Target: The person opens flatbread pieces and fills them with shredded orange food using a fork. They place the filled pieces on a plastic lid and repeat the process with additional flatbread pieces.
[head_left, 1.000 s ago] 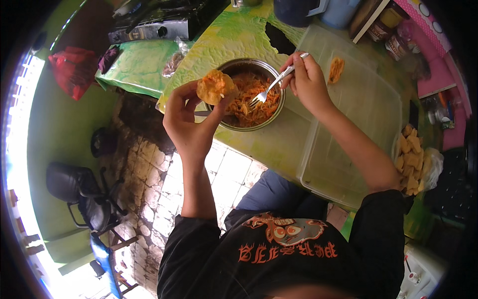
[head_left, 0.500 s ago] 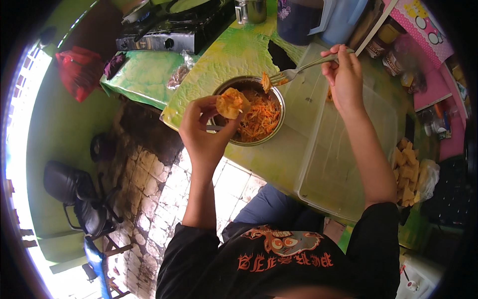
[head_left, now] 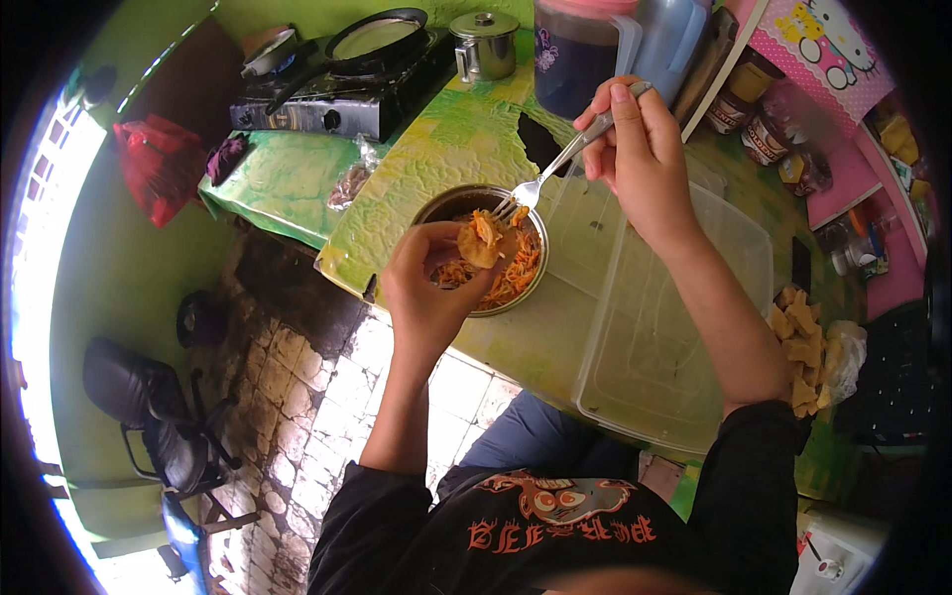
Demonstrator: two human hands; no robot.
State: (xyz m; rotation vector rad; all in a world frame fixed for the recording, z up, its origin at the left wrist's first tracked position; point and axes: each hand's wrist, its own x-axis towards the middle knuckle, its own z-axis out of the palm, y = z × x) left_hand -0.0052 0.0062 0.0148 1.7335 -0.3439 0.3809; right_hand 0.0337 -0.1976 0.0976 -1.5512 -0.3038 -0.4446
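The left hand (head_left: 426, 288) is raised over the near edge of the green patterned surface (head_left: 436, 149), its fingers (head_left: 446, 238) curled around a small golden-brown fried pocket (head_left: 478, 243) and pinching it open side up. The pocket sits just above the near rim of a round metal bowl (head_left: 441, 203) that holds shredded orange filling (head_left: 511, 278).

The right hand (head_left: 640, 159) is higher, toward the far edge, its fingers pressed together around the handle of a silver metal fork (head_left: 555, 164). The fork slants down to the left, and its tines, carrying a bit of the orange filling, reach the top of the pocket.

Just right of the bowl lies a clear rectangular plastic container (head_left: 684, 327), under the right forearm. A heap of pale yellow fried pieces (head_left: 798, 347) lies past its right side. At the far left corner stands a black gas stove (head_left: 337, 94) with a dark pan (head_left: 377, 35), and a small lidded steel pot (head_left: 484, 45) is beside it.
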